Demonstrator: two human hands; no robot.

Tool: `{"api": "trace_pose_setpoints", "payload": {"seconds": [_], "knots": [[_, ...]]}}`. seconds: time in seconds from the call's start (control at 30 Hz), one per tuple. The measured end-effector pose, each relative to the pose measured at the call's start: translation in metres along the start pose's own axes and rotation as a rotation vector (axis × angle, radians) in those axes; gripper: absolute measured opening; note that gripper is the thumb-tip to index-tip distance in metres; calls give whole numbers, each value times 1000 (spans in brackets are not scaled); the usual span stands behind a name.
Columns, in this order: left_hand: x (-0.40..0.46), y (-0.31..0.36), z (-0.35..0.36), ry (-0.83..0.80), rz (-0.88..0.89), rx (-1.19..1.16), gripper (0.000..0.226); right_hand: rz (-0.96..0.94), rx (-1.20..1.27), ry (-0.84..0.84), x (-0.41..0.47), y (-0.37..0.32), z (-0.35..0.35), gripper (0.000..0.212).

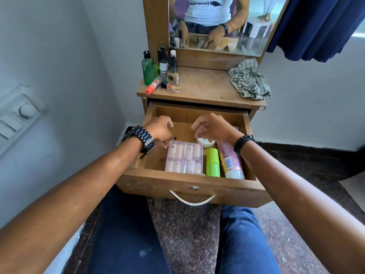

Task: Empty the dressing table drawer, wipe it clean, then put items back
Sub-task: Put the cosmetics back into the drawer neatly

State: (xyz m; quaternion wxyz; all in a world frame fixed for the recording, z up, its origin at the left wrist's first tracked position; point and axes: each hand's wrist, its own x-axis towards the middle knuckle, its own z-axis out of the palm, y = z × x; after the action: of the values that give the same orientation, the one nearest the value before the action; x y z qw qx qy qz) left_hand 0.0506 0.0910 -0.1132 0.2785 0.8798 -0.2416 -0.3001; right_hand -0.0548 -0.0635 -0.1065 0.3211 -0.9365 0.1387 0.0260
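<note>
The drawer (189, 180) is pulled wide open and far from empty: a clear case of pink nail tips (184, 159), a green bottle (213, 162) and a pink tube (231, 162) lie along its front. The right hand (214, 127) curls its fingers down onto a small white jar (205, 142), apparently pinching it; the left hand (159, 129) reaches in, and whether its fingertips hold anything I cannot tell. Bottles (164, 70) crowd the tabletop (203, 86), the striped cloth (249, 79) waits unused, so emptying looks partly done, with wiping and restocking ahead.

arms: both ours stretched toward 12 o'clock | left hand (160, 129): fingers curled downward, watch on wrist | right hand (212, 126): fingers bent downward, bead bracelet on wrist
</note>
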Motion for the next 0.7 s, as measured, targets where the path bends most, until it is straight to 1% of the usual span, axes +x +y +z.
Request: {"api": "trace_pose_setpoints", "payload": {"seconds": [0.07, 0.17, 0.27, 0.33, 0.43, 0.5, 0.6, 0.7], "knots": [[1, 6, -11, 137, 74, -19, 32, -46, 120, 68, 5, -11, -5, 16], [1, 9, -27, 424, 186, -66, 22, -109, 246, 201, 18, -27, -6, 11], [2, 7, -42, 718, 309, -23, 16, -172, 252, 347, 34, -44, -6, 11], [5, 3, -49, 836, 316, 10, 17, -194, 218, 407, 41, -55, -6, 13], [14, -4, -57, 905, 301, 17, 24, -222, 169, 462, 52, -68, -3, 16], [22, -4, -65, 920, 305, -29, 29, -227, 115, 499, 59, -72, 0, 16], [35, 5, -83, 904, 264, -151, 40, -232, 80, 576, 71, -75, 5, 12], [46, 19, -96, 866, 198, -208, 51, -214, 141, 611, 81, -76, 4, 8]]}}
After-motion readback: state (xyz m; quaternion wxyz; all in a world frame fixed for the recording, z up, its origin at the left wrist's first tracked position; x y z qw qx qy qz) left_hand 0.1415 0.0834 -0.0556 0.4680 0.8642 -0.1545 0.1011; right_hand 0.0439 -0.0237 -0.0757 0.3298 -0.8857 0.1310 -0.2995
